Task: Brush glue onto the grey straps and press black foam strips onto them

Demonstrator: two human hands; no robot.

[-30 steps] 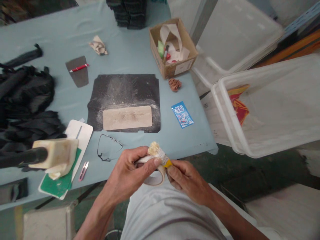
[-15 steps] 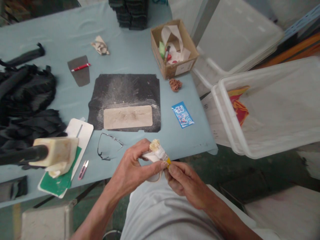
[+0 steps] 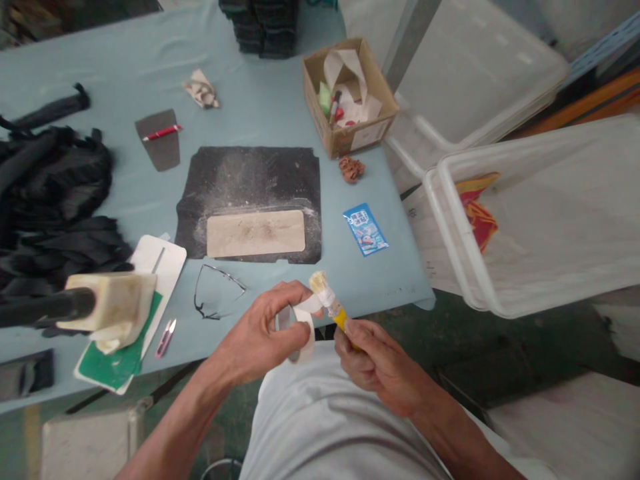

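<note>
My left hand is closed on a roll of pale tape, and a strip of that tape runs up to the neck of a small brush. The brush has light bristles and a yellow handle. My right hand grips the handle from below. Both hands hover over my lap, just off the near edge of the light blue table.
On the table lie a black mat with a tan slab, wire glasses, pink snips, a blue packet, a cardboard box and black fabric pieces. Clear plastic bins stand right.
My left hand has drawn the tape roll down and left, away from the brush, so a strip now spans between them. The brush has tilted more upright.
</note>
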